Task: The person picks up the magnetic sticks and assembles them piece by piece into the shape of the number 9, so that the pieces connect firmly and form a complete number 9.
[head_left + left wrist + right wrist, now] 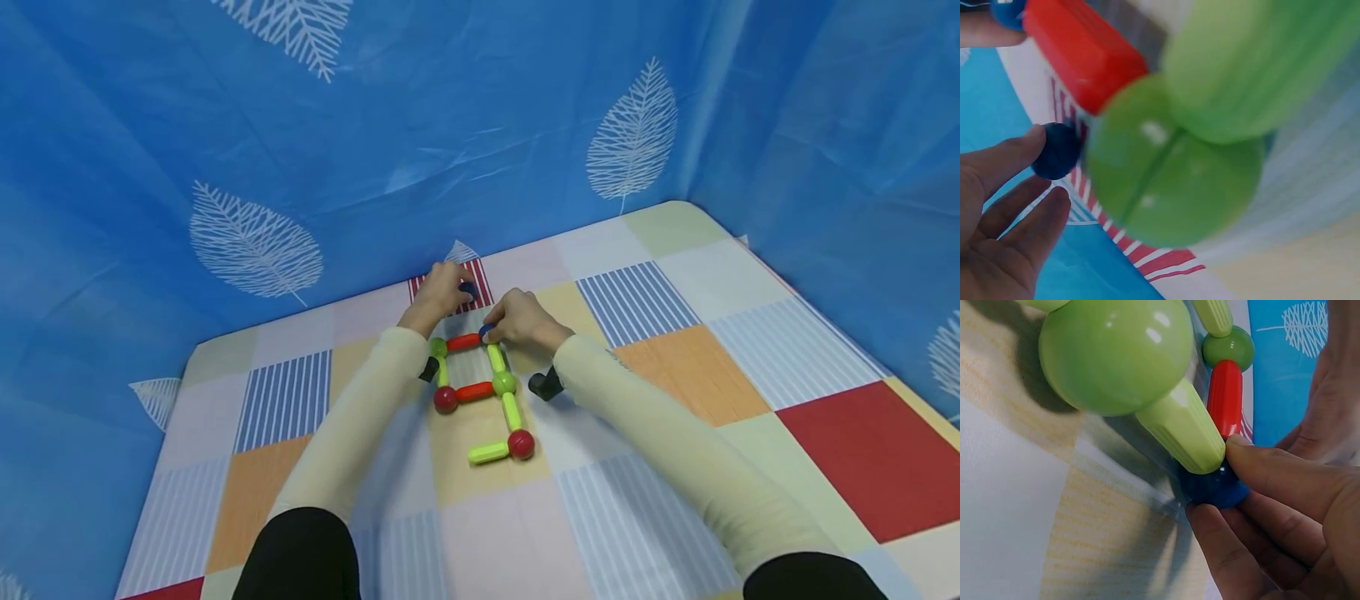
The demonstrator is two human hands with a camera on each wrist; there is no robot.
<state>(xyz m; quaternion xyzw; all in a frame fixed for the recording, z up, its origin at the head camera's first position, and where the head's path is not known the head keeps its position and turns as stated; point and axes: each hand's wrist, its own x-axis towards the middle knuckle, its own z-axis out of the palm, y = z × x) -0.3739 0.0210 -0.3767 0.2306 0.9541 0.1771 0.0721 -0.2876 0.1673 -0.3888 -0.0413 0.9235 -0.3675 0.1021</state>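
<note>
Coloured sticks and balls form a joined shape on the cloth. A blue ball (1216, 486) sits at its far right corner, where a red stick (463, 342) and a yellow-green stick (497, 358) meet. My right hand (521, 318) pinches this ball between thumb and fingers. Just beyond the shape, my left hand (441, 292) holds a separate dark blue ball (1057, 150) at its fingertips. A green ball (438, 347) marks the far left corner. Nearer are a dark red ball (446, 400), another red stick (476, 392) and a second green ball (504, 382).
From the second green ball, a yellow-green stick (512, 412) runs nearer to a red ball (521, 444), with another stick (489, 452) pointing left. A patchwork cloth (720, 375) covers the table. Blue leaf-print curtains (450, 125) stand behind and at the sides.
</note>
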